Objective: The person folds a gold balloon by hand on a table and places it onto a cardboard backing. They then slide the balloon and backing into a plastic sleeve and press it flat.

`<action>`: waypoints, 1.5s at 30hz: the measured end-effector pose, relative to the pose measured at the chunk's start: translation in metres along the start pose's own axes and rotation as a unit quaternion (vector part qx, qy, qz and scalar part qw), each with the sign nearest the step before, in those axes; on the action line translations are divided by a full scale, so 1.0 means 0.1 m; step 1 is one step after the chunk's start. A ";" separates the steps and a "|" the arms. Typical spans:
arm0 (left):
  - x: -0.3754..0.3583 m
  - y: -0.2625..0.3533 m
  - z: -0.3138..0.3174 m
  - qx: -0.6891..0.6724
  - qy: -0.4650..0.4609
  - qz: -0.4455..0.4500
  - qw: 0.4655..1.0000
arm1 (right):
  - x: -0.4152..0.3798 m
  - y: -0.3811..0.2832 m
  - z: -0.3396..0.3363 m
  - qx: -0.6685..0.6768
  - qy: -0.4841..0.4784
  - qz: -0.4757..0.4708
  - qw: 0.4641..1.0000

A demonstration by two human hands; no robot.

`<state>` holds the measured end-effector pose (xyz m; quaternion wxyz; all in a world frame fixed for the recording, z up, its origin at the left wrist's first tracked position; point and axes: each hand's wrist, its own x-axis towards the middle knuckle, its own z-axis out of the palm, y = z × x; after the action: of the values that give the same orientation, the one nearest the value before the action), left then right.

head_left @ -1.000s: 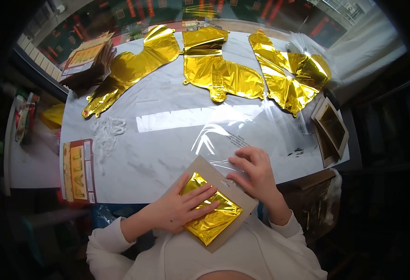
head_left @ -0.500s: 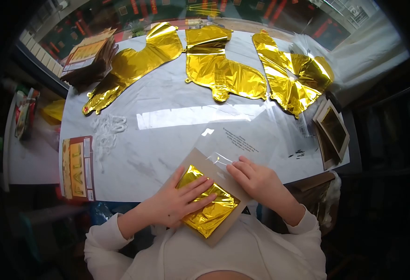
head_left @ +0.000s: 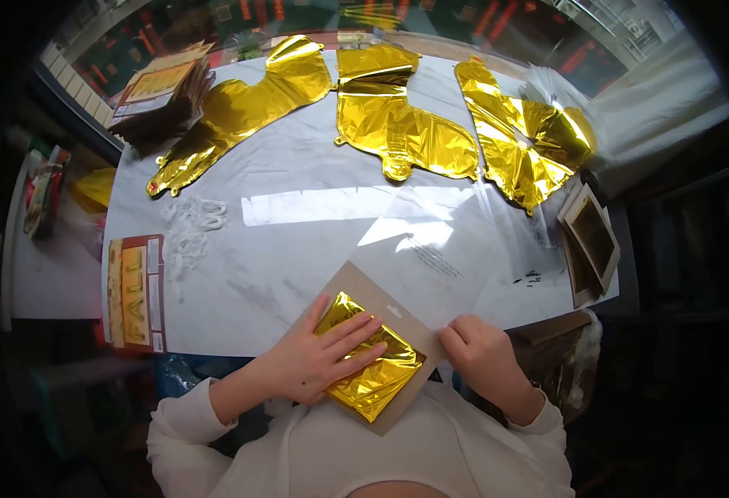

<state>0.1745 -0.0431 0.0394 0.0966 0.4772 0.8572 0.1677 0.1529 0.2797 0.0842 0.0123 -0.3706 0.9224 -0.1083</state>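
A folded gold foil piece lies on a tan card with a hanging slot, at the table's front edge. My left hand rests flat over the foil with its fingers spread. At the card's right corner is my right hand, its fingers pinched together at the edge of a clear plastic bag. The bag spreads on the table beyond the card, with small printed text on it. What exactly the right fingertips grip is hard to make out.
Three flat gold foil balloons span the back. A stack of packages stands at back left, white cord and a FALL card lie at left. Folded cards and black bits are at right.
My right hand has moved right and down from the card's slot to its right corner. The clear bag's edge no longer covers the slot. My left hand stays on the foil.
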 end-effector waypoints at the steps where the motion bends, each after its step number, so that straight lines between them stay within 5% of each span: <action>1: 0.00 0.00 0.00 0.003 -0.006 0.000 1.000 | -0.01 0.00 0.01 0.000 -0.001 0.002 1.000; 13: 0.00 0.01 0.04 0.022 -0.009 0.007 1.000 | 0.15 -0.21 0.12 0.063 0.049 0.033 0.996; 24: 0.01 0.00 0.02 0.015 -0.016 0.017 1.000 | 0.34 -0.03 0.45 0.113 0.115 -0.112 0.981; 35: 0.11 0.01 0.07 0.004 0.010 0.022 1.000 | 0.23 -0.14 0.36 0.114 0.101 -0.115 0.982; 40: 0.00 0.05 -0.04 0.065 0.113 0.089 0.987 | 0.29 0.02 0.32 0.290 0.032 -0.042 0.956; 43: -0.25 0.11 0.01 0.158 0.117 0.177 0.964 | 0.42 0.12 0.33 0.251 0.103 -0.048 0.961; 45: -0.33 0.18 0.10 0.145 0.146 0.171 0.964 | 0.54 0.22 0.33 0.250 0.058 -0.026 0.966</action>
<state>0.2089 -0.0601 0.0375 -0.1298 0.5963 0.7825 0.1234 0.1025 0.2516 0.0508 0.0477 -0.3726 0.8554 -0.3568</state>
